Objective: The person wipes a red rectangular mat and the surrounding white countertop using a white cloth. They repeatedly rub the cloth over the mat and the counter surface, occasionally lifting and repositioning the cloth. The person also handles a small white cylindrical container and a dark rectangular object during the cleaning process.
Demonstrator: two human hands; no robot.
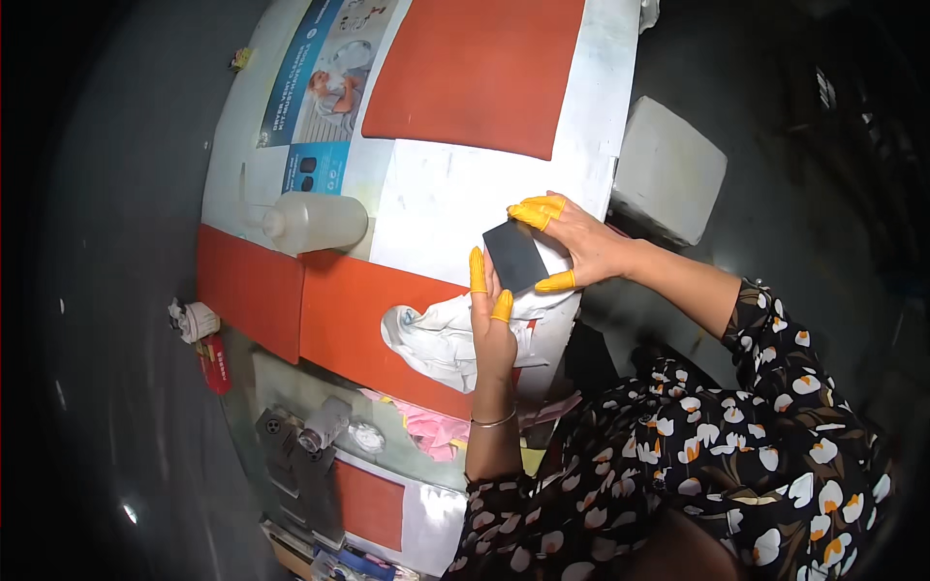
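Holding a dark slab [514,256] between both hands, the person kept it just above the white table [436,194], near its edge. The left hand [491,315] stood upright against the slab's near side, fingers extended and pressing rather than closed, with a crumpled white cloth [441,334] under the palm, likely kept there for wiping. The right hand [572,237] gripped the slab from the far side, thumb on one edge and fingers on the opposite corner, so the flat face stayed untouched. Yellow finger cots [477,271] covered the fingertips, probably to keep prints off the surface. The cloth lay over a red mat [349,310]. Beyond, a plastic squeeze bottle [315,221] lay on its side within reach, and a second red mat [475,68] sat farther off.
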